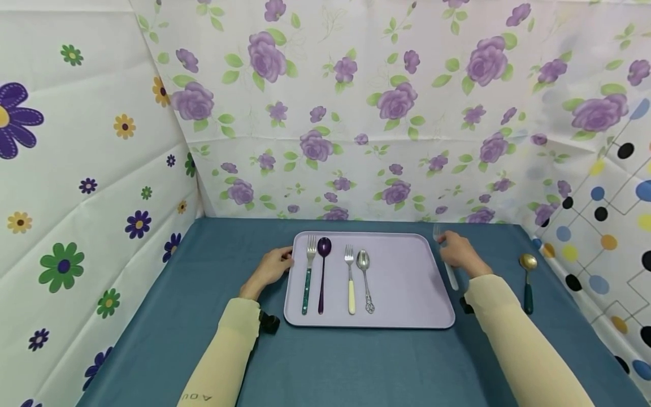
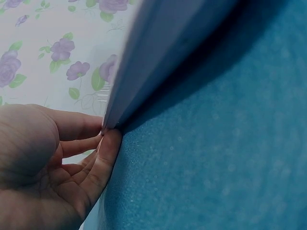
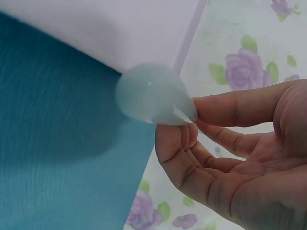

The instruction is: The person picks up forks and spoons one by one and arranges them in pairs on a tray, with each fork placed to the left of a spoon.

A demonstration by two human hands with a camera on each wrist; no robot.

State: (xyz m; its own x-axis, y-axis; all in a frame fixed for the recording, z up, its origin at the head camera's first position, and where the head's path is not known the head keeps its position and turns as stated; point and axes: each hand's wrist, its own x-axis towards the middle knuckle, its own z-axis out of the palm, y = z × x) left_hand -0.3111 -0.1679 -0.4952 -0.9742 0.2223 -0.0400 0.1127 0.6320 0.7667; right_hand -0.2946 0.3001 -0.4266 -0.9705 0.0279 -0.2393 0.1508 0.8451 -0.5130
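Note:
My left hand [image 1: 274, 265] is at the left edge of a pale lilac tray [image 1: 402, 282]. In the left wrist view its thumb and fingers pinch the tray's rim. Beyond the tray's right side, my right hand [image 1: 458, 251] holds a translucent fork [image 1: 450, 277], tines pointing away from me. The right wrist view shows the fork's rounded handle end [image 3: 148, 93] close up, with thumb and fingertips pinching behind it. On the tray lie a green-handled fork [image 1: 307, 285], a dark purple spoon [image 1: 322, 271], a yellow-handled fork [image 1: 351, 288] and a silver spoon [image 1: 366, 277] with an ornate handle.
A gold spoon with a green handle [image 1: 528, 282] lies on the blue tablecloth [image 1: 356, 362], right of my right forearm. Flower-printed sheets [image 1: 325, 113] stand at the back and left. A dotted sheet [image 1: 605, 226] borders the right side.

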